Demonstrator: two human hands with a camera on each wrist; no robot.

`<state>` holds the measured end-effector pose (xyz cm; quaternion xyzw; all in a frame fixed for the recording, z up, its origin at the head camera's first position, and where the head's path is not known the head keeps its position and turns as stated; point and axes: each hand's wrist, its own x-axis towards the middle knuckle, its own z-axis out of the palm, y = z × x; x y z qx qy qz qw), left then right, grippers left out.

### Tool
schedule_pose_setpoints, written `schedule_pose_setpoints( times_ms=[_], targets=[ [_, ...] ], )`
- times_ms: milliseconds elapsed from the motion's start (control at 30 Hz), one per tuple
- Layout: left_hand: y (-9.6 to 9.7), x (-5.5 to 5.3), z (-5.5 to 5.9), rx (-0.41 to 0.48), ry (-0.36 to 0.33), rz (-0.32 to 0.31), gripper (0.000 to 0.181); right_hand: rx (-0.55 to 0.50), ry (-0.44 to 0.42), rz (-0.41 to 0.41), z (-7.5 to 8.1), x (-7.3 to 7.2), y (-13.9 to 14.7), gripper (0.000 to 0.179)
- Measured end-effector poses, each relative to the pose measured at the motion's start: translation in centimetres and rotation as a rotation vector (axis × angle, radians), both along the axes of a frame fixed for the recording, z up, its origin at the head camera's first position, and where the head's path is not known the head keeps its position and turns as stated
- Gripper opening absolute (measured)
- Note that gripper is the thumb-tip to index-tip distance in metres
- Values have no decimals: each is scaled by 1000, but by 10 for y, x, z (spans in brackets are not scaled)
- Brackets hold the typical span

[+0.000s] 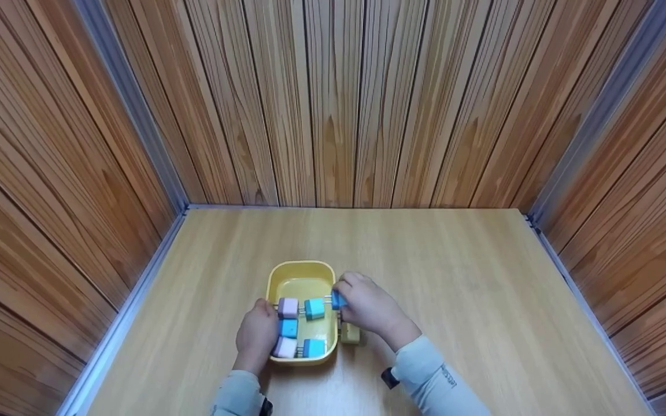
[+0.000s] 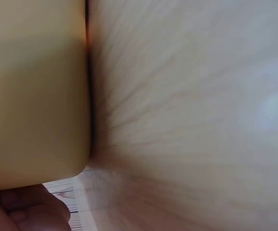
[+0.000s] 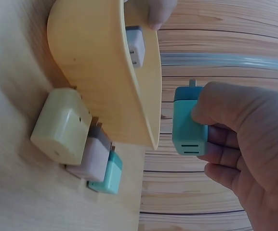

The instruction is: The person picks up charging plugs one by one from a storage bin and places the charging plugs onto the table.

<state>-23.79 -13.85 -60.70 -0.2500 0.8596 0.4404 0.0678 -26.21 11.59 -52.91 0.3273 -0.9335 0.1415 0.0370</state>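
Note:
My left hand grips the left wall of a yellow plastic bin; its fingers show under the bin's end in the left wrist view. Between thumb and fingers, my right hand pinches a teal plug-in charger with metal prongs, over the bin's right rim. Several chargers lie inside, among them a lilac one, a turquoise one and a blue one. Another lilac charger sits beside a turquoise one at the near end.
Against the outside of the bin's right wall stand a cream charger, a pink charger and a teal charger. The wooden table is bounded by wood-plank panels at the back and both sides.

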Motion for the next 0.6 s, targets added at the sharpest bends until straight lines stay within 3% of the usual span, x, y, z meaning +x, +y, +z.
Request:
schedule_pose_setpoints(
  times_ms=[133, 300, 600],
  targets=[
    [0, 0, -1, -15, 14, -8, 41, 3, 0, -30, -2, -3, 7, 47],
    [2, -1, 2, -60, 43, -21, 37, -20, -78, -84, -3, -6, 13, 49],
    [1, 0, 4, -14, 1, -14, 36, -13, -95, -147, -9, -12, 27, 50]
  ],
)
